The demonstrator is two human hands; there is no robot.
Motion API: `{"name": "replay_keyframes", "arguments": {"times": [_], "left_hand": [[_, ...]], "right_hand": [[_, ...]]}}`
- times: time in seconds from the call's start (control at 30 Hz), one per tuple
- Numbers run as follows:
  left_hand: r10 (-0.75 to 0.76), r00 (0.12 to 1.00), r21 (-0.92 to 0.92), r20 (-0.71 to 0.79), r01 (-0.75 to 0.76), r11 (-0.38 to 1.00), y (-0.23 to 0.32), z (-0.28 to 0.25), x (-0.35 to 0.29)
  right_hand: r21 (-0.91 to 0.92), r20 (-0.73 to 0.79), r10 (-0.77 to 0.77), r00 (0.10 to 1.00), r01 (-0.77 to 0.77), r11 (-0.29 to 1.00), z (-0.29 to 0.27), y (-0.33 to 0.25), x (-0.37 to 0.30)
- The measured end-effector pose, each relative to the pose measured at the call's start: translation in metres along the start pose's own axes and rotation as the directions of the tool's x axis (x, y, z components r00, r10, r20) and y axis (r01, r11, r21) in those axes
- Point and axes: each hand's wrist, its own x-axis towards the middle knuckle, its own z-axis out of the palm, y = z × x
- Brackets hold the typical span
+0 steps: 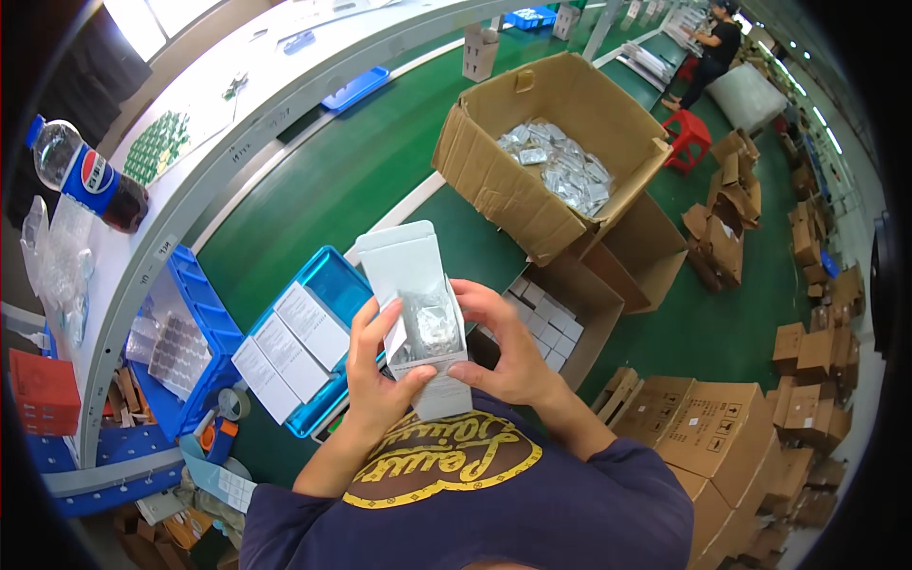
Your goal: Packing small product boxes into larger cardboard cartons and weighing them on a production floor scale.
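Observation:
In front of my chest a small white carton box [444,397] is held tilted, its long lid flap standing up on the far side. A silvery item in a clear plastic bag [435,325] shows in its opening. My left hand [372,380] grips the box's left side, thumb on the near face. On the other side my right hand [513,353] is closed around the box, thumb near its front edge. Left of the hands, white printed boxes [281,357] lie on a glossy blue tray [329,264].
A large open carton [502,201] holds many bagged silvery parts [570,173]. Below it, another carton holds white boxes [546,328]. A cola bottle [90,176] stands on the left shelf, above a blue crate [204,323]. Stacked cartons [717,427] stand right; a person [717,47] works far off.

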Motion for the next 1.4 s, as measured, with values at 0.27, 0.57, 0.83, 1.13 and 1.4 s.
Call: {"name": "replay_keyframes", "arguments": {"times": [0.27, 0.57, 0.83, 1.13, 1.4], "left_hand": [[-0.332, 0.916, -0.164, 0.224, 0.372, 0.914, -0.005, 0.007, -0.005], [-0.383, 0.896, -0.252, 0.226, 0.433, 0.865, -0.006, 0.020, -0.001], [-0.310, 0.951, -0.518, 0.007, 0.268, 0.812, -0.008, 0.038, -0.021], [-0.317, 0.946, -0.381, 0.075, 0.321, 0.867, -0.020, 0.031, -0.028], [-0.531, 0.844, -0.274, -0.072, 0.496, 0.824, -0.054, 0.016, -0.031]], "right_hand": [[0.165, 0.031, 0.196, 0.980, -0.198, 0.966, 0.012, 0.034, -0.007], [0.214, -0.028, 0.214, 0.976, -0.203, 0.955, 0.005, 0.033, 0.007], [0.028, 0.150, 0.263, 0.953, -0.270, 0.962, -0.006, 0.019, 0.008], [-0.161, 0.341, 0.117, 0.933, -0.065, 0.985, -0.014, 0.041, -0.004], [-0.045, -0.011, 0.492, 0.871, -0.492, 0.869, 0.044, 0.071, -0.007]]}}
